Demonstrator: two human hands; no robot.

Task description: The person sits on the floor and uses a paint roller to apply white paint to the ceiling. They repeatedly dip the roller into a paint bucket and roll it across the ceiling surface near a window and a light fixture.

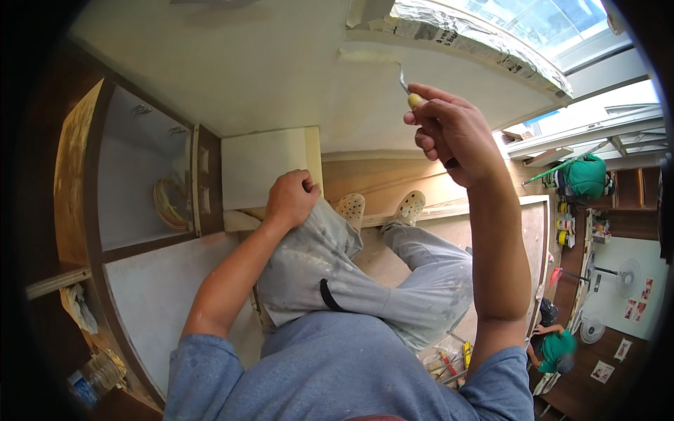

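My right hand (460, 133) is wrapped round the yellow handle of a small paint roller (401, 76), with the forefinger stretched along its wire. The pale roller sleeve (368, 56) lies against the off-white wall (260, 70), just below the paper-masked window edge. Curled into a loose fist, my left hand (291, 200) rests by my knee, beside the edge of a white box-like panel (270, 165). Nothing shows in its fingers, though their tips are partly hidden.
Masking paper (477, 45) covers the window ledge at upper right. An open cabinet (144, 168) with a coil inside stands at left. Tools (453, 358) lie low at right. Two people in green (586, 175) work farther right, near standing fans (627, 278).
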